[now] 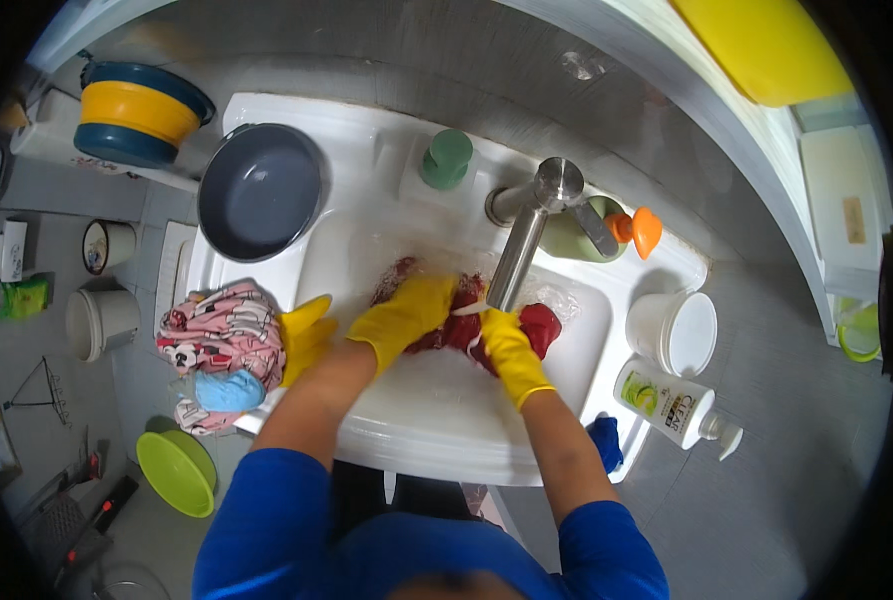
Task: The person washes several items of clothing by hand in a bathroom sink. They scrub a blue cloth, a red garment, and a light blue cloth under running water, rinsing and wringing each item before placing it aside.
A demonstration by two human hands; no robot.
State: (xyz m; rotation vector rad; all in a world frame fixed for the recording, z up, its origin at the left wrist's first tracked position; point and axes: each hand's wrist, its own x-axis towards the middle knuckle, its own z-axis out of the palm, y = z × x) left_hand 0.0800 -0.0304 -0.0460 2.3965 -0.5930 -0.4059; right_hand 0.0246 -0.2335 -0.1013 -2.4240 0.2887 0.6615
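A wet red cloth (pixel 540 328) with some white on it lies in the white sink (pixel 396 405), under the metal faucet (pixel 519 262). My left hand (pixel 406 312), in a yellow rubber glove, is closed on the cloth's left part; its fingertips are blurred and partly hidden. Close by on the right, my right hand (pixel 511 352), gloved the same way, grips the cloth below the spout. Splashing water surrounds the fabric. Another yellow glove (pixel 306 338) hangs on the sink's left edge, beside a pink patterned cloth (pixel 226 335) and a light blue cloth (pixel 228 390).
A grey basin (pixel 259 192) sits on the sink's back left corner. Along the back stand a green-capped bottle (pixel 447 160) and a green bottle with an orange pump (pixel 581 232). To the right are a white tub (pixel 671 333), a white pump bottle (pixel 666 405) and a dark blue cloth (pixel 605 443).
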